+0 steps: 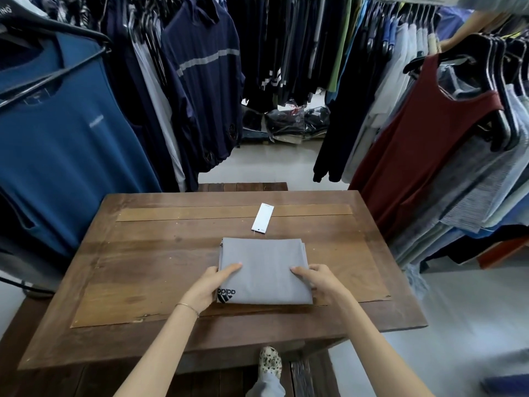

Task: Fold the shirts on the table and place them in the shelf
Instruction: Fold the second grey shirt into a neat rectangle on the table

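A grey shirt (264,269) with a black logo at its near left corner lies folded into a neat rectangle on the wooden table (160,270). My left hand (210,287) grips its left edge, thumb on top and fingers under the fabric. On the opposite side my right hand (319,282) grips the right edge the same way. No shelf is in view.
A white paper tag (262,218) lies on the table beyond the shirt. Racks of hanging clothes crowd both sides: a blue shirt (65,144) at left, a maroon top (423,144) at right. Bagged goods (297,121) sit on the floor behind.
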### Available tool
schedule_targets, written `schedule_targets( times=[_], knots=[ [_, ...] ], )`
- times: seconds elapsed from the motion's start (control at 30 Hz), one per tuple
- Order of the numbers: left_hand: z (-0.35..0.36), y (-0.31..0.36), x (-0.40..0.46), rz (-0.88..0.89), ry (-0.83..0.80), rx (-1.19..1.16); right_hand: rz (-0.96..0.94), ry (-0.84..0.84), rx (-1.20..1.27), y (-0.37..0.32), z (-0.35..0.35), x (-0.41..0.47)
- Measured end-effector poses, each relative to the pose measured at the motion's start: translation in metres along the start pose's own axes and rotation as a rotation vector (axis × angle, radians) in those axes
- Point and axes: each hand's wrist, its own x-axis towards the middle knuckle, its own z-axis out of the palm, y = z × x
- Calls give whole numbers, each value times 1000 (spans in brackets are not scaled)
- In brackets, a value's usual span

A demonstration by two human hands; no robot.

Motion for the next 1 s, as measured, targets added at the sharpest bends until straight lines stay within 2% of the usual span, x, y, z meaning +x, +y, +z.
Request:
schedule_targets(
  times=[0.23, 0.4, 0.6, 0.8, 0.9, 1.0],
  knots=[
    [2, 6, -8, -121, -140, -60, 77, -91, 207, 2, -4, -11],
    [8, 4, -17, -146, -201, -124, 34, -132, 265, 2, -4, -22],
    [13, 2, -33, -134, -313, -322, -12, -210, 375, -1, -13, -42],
    [25, 12, -56, 10, -384, -499, -67, -294, 423, -14, -20, -62],
    [30, 21, -70, -10, -415, -551, -97, -313, 448, -23, -23, -74],
    [34, 31, -83, 1, -400, -580, -132, -277, 609, -30, -24, -89]
  ],
)
